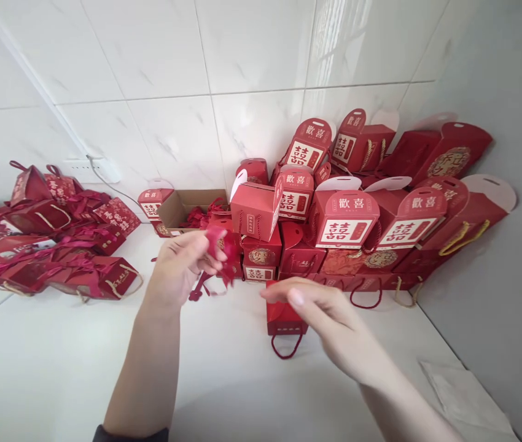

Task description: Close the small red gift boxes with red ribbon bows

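Observation:
My left hand [187, 261] is raised over the white surface, its fingers pinched on a dark red ribbon [220, 245] that is partly blurred. To the right, my right hand [314, 301] reaches over a small red box [284, 316] with a dark red cord handle. Its fingers are extended and nothing shows in them; whether they touch the box I cannot tell. Behind the left hand stands an open cardboard box [178, 209] with red ribbons inside. More ribbon pieces [201, 285] lie beneath the left hand.
Several red gift boxes [346, 224] are stacked against the tiled wall at the right. Several ribbon-tied boxes [81, 267] are piled at the left. A flat, clear packet [468, 393] lies at the lower right. A cable [104, 178] runs from a wall socket.

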{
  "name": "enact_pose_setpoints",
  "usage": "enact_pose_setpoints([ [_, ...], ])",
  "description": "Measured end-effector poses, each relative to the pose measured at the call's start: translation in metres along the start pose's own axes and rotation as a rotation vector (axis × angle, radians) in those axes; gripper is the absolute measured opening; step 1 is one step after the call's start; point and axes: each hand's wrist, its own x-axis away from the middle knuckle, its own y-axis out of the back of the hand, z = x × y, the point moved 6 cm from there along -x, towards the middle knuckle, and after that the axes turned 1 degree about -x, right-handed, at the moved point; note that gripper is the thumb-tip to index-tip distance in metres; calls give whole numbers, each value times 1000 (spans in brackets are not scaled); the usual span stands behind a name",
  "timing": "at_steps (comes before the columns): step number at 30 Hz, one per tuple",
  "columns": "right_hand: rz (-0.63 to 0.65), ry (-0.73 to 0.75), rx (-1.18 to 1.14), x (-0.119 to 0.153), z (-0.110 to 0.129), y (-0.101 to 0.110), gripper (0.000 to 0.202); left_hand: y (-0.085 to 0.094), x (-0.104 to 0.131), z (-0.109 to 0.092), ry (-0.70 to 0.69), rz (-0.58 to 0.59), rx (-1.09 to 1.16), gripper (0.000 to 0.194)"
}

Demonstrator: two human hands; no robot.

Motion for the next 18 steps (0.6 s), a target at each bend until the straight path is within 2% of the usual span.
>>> enact_pose_setpoints([
  [2, 56, -11, -115, -12, -9, -16, 35, -32, 20, -5, 50, 162, -21, 29],
  [4, 74, 13, -255, -20, -14, -25, 39, -57, 35, 0, 97, 313, -98, 22],
  [7, 23, -17, -381, -22, -23, -22, 38, -78, 47, 14, 160, 452, -185, 20],
  [12, -240, -121, -480, -22, -42, 13, 23, -93, 50, 33, 306, 624, -205, 21],
  [15, -382, -139, -539, -24, -46, 41, 23, -97, 51, 34, 333, 746, -278, 19],
  [18, -513, -95, -581, -23, -40, 74, 22, -99, 54, 32, 339, 849, -346, 18],
])
